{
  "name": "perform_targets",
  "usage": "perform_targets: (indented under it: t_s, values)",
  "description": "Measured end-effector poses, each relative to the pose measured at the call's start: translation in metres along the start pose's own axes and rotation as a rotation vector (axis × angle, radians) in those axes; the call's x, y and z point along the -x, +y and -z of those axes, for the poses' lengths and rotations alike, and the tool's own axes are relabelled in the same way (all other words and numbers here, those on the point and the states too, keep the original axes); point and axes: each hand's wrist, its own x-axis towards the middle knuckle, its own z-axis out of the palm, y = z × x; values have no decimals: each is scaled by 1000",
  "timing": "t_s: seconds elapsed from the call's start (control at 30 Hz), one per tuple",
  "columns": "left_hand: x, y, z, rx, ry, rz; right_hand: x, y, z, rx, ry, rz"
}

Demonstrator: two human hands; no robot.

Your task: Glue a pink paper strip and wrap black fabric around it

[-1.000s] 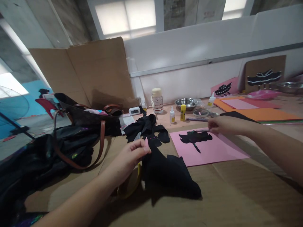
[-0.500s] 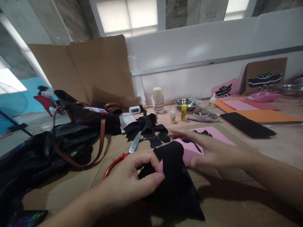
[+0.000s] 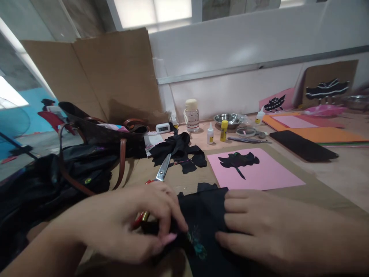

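My left hand (image 3: 135,223) is closed in a pinch on a small pink piece (image 3: 169,238), perhaps chalk, over the black fabric (image 3: 206,215). A shiny greenish patch shows on that fabric. Flat on its right side lies my right hand (image 3: 259,227), fingers stretched out. Red-handled scissors (image 3: 163,169) lie behind my left hand, their handles partly hidden by it. Farther back, on the right, a pink sheet (image 3: 276,177) bears a black cut-out shape (image 3: 239,159) with a stem. Black fabric scraps (image 3: 175,150) are heaped beyond the scissors.
A brown-handled bag (image 3: 100,130) and dark shiny fabric (image 3: 52,184) fill the left side. At the back stand a jar (image 3: 191,117), white glue bottle (image 3: 210,135), yellow glue stick (image 3: 223,130) and metal bowl (image 3: 227,120). A black phone (image 3: 302,146) lies right, near coloured sheets (image 3: 325,134).
My right hand has come down from above the pink sheet onto the black fabric. The fabric is now spread flatter, its shiny patch showing. My left hand has moved slightly, still pinching the pink piece.
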Motion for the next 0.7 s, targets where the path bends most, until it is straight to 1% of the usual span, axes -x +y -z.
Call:
perform_targets:
  t_s: [0.07, 0.17, 0.2, 0.27, 0.3, 0.37, 0.4, 0.47, 0.57, 0.7]
  values:
    - [-2, -10, 5, 1, 30, 58, -1, -8, -3, -160, -50, -43]
    - [-8, -26, 6, -73, 138, 167, -1, -7, -1, -377, -71, -64]
    - [-10, -30, 4, -93, 164, 197, -1, -4, 1, -435, -62, -70]
    - [-15, -35, 2, -121, 166, 239, 0, 2, 4, -502, 7, -101]
    - [-17, -37, 1, -136, 155, 247, 1, 5, 3, -495, 46, -141]
    - [-20, -40, 0, -172, 146, 244, 1, 11, -2, -407, 123, -237]
    - [-21, -42, 1, -199, 165, 242, 1, 13, -7, -349, 149, -270]
    - [-21, -48, 4, -260, 233, 252, 1, 17, -20, -273, 191, -285]
    - [-20, -55, 10, -338, 313, 286, -1, 21, -36, -289, 178, -302]
    - [-17, -60, 14, -389, 301, 299, -13, 30, -42, -324, 191, -407]
